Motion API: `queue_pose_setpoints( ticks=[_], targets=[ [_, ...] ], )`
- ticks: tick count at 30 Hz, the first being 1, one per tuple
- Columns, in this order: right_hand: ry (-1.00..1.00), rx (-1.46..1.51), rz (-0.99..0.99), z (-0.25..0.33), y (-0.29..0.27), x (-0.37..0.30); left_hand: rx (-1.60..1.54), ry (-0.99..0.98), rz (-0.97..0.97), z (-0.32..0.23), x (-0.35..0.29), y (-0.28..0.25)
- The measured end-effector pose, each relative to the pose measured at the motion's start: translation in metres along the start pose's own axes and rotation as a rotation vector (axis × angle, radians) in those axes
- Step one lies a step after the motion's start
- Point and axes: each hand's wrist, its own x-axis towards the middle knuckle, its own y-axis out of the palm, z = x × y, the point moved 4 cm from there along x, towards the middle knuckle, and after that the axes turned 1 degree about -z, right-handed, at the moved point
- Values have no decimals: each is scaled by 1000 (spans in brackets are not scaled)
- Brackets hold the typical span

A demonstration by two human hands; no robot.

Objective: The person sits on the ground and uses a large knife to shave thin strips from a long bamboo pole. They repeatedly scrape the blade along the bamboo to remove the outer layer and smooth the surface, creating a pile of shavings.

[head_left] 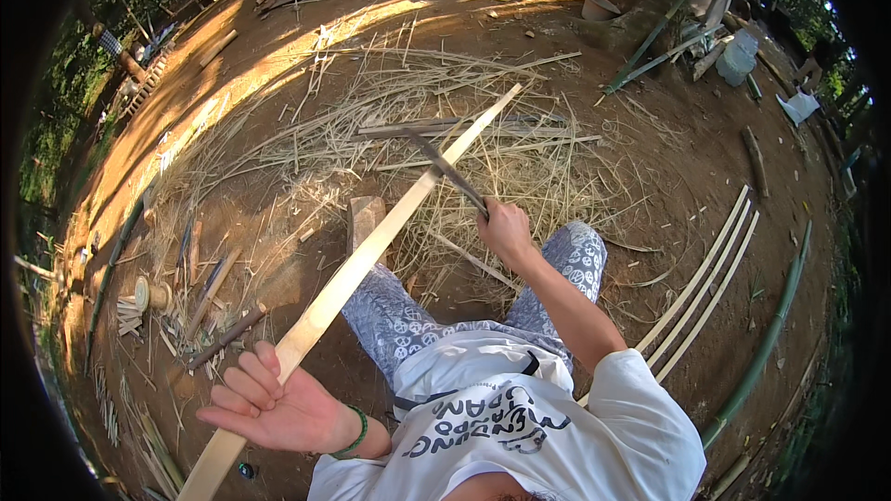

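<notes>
- Left hand [283, 405]: fingers curled around the lower part of a pale strip [348, 280].
- Pale strip: before the person, long axis diagonal, lower left to upper right.
- Dark blade [457, 180]: crosswise to strip, toward its far end.
- Right hand [508, 234]: clamped on blade's near end; right of strip, nearer the crossing.

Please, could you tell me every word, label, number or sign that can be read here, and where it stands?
White shirt: large dark printed letters; I do not copy out the wording.
White shirt, nearer the waist: a smaller line, too small to read.
Patterned trousers: round pale symbols.
Long strip, knife: no writing seen.
</notes>
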Motion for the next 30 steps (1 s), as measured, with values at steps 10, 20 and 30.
queue_pose_setpoints(
  ticks=[10, 20, 30],
  targets=[
    [-310, 245, -62, 53, -3, -20, 3, -34, 190, -48, 30, -38],
    [-146, 101, -36, 35, -2, 7, -125, -41, 263, -68, 55, -17],
    [41, 19, 74, -20, 45, 56, 42, -5, 277, -104, 68, -42]
  ],
)
